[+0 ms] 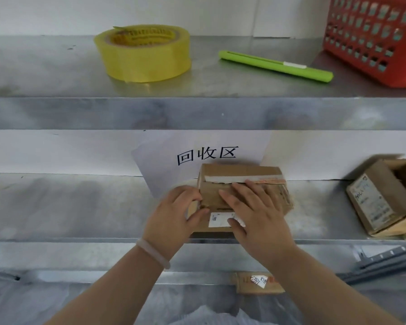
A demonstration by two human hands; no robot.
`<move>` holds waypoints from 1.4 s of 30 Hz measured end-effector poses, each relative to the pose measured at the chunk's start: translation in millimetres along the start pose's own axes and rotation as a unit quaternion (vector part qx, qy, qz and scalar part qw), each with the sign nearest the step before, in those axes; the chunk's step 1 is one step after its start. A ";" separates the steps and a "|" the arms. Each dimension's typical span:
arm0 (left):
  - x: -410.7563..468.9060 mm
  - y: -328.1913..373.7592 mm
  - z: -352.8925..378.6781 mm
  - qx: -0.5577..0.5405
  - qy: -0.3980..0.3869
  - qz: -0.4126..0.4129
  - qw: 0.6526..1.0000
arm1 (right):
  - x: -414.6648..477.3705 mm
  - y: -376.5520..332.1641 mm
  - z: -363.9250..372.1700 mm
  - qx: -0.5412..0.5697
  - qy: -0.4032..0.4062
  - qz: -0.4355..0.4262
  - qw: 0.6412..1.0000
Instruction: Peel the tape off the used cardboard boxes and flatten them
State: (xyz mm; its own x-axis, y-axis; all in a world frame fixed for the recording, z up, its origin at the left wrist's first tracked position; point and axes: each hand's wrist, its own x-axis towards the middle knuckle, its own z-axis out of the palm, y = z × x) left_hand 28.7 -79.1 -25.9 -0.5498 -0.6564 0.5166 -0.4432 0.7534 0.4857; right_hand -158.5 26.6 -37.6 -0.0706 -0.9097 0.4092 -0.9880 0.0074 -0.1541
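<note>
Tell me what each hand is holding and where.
Left hand pinches the cardboard box at its left edge; right hand lies flat on top, gripping nothing.

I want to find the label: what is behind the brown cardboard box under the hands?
Behind the brown cardboard box a white paper sign leans on the wall; the box covers its lower right part.

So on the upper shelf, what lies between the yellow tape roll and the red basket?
Head view: a green utility knife lies on the shelf between the yellow tape roll and the red basket, touching neither.
</note>
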 end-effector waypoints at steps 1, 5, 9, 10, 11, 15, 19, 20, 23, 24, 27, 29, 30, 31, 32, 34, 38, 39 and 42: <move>0.5 -2.6 -0.9 0.000 -0.003 0.005 1.000 | -0.6 -5.4 2.5 -0.004 0.005 -0.010 1.000; -4.9 -17.8 1.3 -0.001 -0.043 -0.007 0.999 | -1.7 -26.5 19.3 0.022 -0.009 -0.013 1.000; -16.2 -33.2 7.8 -0.039 -0.057 -0.019 0.997 | -3.1 -31.3 36.9 0.040 -0.001 0.002 0.999; -16.7 -35.8 9.1 -0.044 -0.053 -0.013 0.998 | -1.1 -31.6 38.5 0.047 0.016 0.008 0.999; -15.8 -37.8 10.1 -0.044 -0.051 -0.005 0.998 | 1.7 -31.9 39.5 0.054 0.034 0.013 0.998; -4.8 -44.5 12.7 -0.037 -0.057 0.034 0.997 | 9.9 -30.1 43.2 0.057 0.063 0.021 0.996; 0.9 -47.0 11.8 -0.004 -0.061 0.081 0.995 | 8.2 -28.5 45.5 0.053 0.070 0.031 0.996; 0.6 -47.4 11.0 -0.002 -0.061 0.092 0.994 | 8.2 -29.1 45.1 0.051 0.069 0.035 0.996; 0.3 -48.1 9.9 -0.002 -0.063 0.113 0.992 | 8.6 -31.1 43.4 0.053 0.065 0.049 0.995; 1.1 -48.1 9.6 -0.005 -0.065 0.114 0.991 | 8.7 -31.3 42.6 0.053 0.061 0.052 0.995; 6.0 -49.6 7.3 -0.033 -0.082 0.107 0.990 | 9.2 -31.4 40.6 0.054 0.048 0.058 0.996; 8.8 -51.3 6.1 -0.050 -0.097 0.112 0.988 | 9.4 -33.0 40.2 0.055 0.046 0.063 0.995; 9.9 -51.9 5.6 -0.055 -0.104 0.115 0.986 | 9.9 -33.8 40.0 0.057 0.047 0.068 0.995; 11.1 -53.2 5.4 -0.061 -0.112 0.116 0.985 | 10.2 -34.6 39.8 0.059 0.047 0.073 0.994; 12.6 -54.3 4.7 -0.071 -0.122 0.110 0.984 | 10.5 -34.9 39.7 0.061 0.047 0.077 0.994; 16.0 -59.6 3.1 -0.120 -0.150 0.085 0.978 | 10.1 -34.6 39.4 0.061 0.044 0.081 0.994; 15.5 -74.6 0.5 -0.292 -0.189 -0.028 0.937 | 8.0 -33.6 40.1 0.055 0.046 0.072 0.995; 12.5 -75.1 1.0 -0.324 -0.192 -0.072 0.924 | 7.9 -33.7 40.5 0.056 0.049 0.071 0.995; 4.6 -66.7 6.0 -0.385 -0.168 -0.204 0.884 | 8.3 -34.1 40.7 0.063 0.061 0.075 0.993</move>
State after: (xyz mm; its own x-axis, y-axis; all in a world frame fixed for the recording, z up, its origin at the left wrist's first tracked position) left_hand 51.4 -132.2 -60.1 -0.6915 -0.7222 0.0118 -0.1102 0.1215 0.9865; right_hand -119.8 1.9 -65.5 -0.2391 -0.8452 0.4780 -0.9409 0.0801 -0.3290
